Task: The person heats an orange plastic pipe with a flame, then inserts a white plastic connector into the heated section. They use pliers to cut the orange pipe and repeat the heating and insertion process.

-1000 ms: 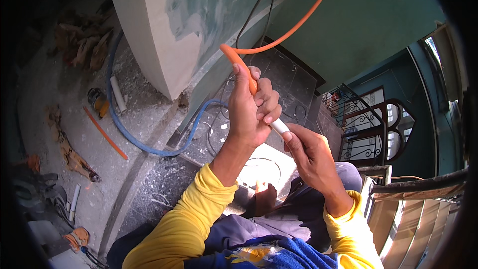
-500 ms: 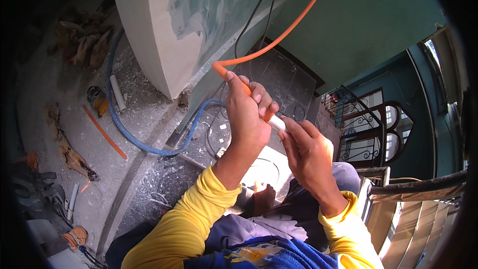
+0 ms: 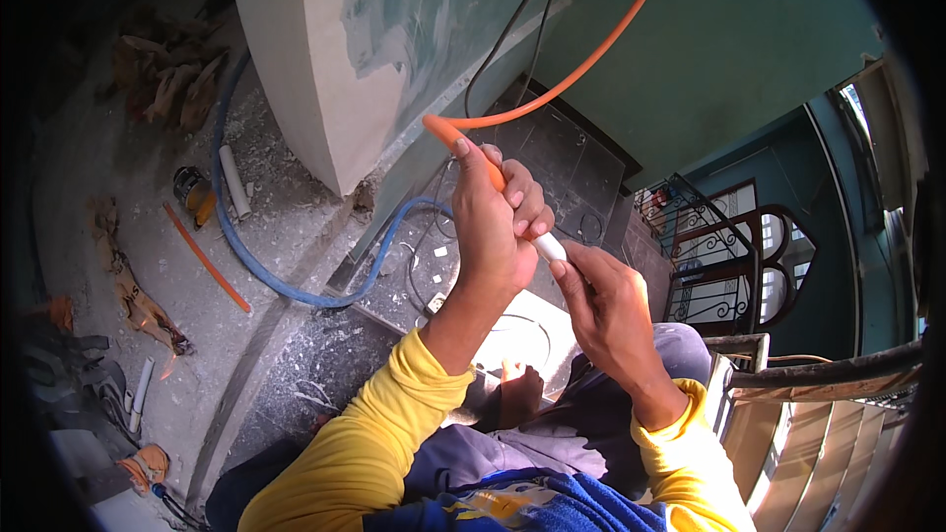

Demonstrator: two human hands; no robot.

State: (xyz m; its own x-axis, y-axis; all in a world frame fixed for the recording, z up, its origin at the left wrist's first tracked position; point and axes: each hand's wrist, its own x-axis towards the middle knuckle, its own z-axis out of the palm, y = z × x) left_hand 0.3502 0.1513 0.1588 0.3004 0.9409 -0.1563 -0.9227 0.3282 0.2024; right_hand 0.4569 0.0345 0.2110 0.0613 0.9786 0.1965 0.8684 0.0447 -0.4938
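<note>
My left hand [image 3: 496, 225] is closed around the bent end of an orange pipe [image 3: 572, 79], which rises from my fist, folds back at the top left and runs up to the right past a green wall. My right hand [image 3: 609, 310] sits just below and to the right of it, its fingers pinched on a short white tube [image 3: 548, 247] that pokes out of the bottom of my left fist. Both sleeves are yellow.
A pale pillar [image 3: 315, 69] stands ahead. A blue hose [image 3: 258, 266] loops over the dusty floor beside a thin orange rod [image 3: 205, 257], a white pipe piece [image 3: 234, 183] and scraps. Two black cables [image 3: 512, 34] hang down the wall. A metal grille [image 3: 724, 266] is at right.
My hands and the orange pipe's bent end have dropped slightly and the bend has flattened. The right hand has stayed on the white tube.
</note>
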